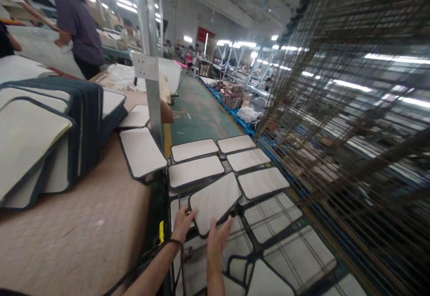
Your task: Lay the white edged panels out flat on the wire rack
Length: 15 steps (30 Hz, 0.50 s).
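Note:
A white rectangular pad with a dark edge point(215, 201) lies tilted on a wire rack shelf point(285, 251). My left hand point(183, 223) holds its near left corner. My right hand point(218, 238) touches its near edge with fingers spread. Several similar pads point(196, 170) lie in rows on the rack just beyond. A black band circles my left wrist.
A brown worktable point(83, 229) on the left carries a tall stack of pads point(43, 135) and a single pad point(141, 152) at its edge. A metal post point(152, 90) stands by the table. Tiered wire racks point(352, 121) rise on the right. A person point(79, 23) works at the far left.

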Motion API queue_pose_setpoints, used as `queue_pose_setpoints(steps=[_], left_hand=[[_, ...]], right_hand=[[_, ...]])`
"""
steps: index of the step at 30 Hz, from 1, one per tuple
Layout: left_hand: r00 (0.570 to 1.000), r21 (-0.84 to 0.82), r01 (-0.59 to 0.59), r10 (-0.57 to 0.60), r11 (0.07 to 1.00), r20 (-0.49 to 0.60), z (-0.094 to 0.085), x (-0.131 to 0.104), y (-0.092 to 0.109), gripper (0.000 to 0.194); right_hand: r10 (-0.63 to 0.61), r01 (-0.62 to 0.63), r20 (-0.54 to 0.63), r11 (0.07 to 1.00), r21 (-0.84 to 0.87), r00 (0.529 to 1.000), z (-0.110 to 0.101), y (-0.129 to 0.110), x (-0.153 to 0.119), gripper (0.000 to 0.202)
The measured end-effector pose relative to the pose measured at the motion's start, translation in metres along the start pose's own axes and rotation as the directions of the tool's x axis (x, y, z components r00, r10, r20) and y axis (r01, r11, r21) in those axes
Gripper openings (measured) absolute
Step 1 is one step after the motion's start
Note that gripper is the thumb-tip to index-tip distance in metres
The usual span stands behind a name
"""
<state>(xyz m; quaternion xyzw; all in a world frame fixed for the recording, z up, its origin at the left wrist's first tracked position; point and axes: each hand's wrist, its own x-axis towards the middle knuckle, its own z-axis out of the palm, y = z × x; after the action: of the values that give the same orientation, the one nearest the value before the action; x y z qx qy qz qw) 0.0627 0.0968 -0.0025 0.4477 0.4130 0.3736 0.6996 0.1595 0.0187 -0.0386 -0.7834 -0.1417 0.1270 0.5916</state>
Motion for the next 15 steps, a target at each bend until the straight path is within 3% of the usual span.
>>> queue_pose_setpoints(steps=[4,6,8,10,12,14,15], left_hand=[[0.985,-0.023,-0.060,0.063,0.998,0.160,0.010,-0.059,0.034,0.050],[0.965,-0.047,-0.087,0.096,0.995,0.246,0.017,-0.089,0.045,0.047],[0.913,-0.079,-0.091,0.115,0.993,0.391,0.027,-0.117,0.051,0.045],[0.804,-0.062,-0.075,0.097,0.995,0.587,0.035,-0.140,0.052,0.051],[0.635,0.011,-0.095,0.052,0.995,0.771,0.037,-0.158,0.048,0.070],[0.462,0.064,-0.151,0.014,0.986,0.887,0.033,-0.172,0.041,0.086],[0.407,0.071,-0.171,0.005,0.983,0.913,0.030,-0.177,0.036,0.089]], right_hand=[[0.198,-0.201,0.039,0.946,0.254,0.979,-0.042,-0.011,0.002,0.068],[0.192,-0.211,0.088,0.898,0.387,0.978,-0.064,-0.024,-0.001,0.061],[0.169,-0.187,0.081,0.856,0.482,0.982,-0.090,-0.041,-0.005,0.061],[0.167,-0.156,0.030,0.827,0.539,0.986,-0.126,-0.056,-0.007,0.070],[0.181,-0.114,-0.069,0.827,0.550,0.981,-0.174,-0.064,-0.009,0.082],[0.165,-0.051,-0.235,0.904,0.426,0.958,-0.232,-0.062,-0.015,0.087],[0.113,-0.016,-0.349,0.963,0.270,0.930,-0.261,-0.057,-0.020,0.085]])
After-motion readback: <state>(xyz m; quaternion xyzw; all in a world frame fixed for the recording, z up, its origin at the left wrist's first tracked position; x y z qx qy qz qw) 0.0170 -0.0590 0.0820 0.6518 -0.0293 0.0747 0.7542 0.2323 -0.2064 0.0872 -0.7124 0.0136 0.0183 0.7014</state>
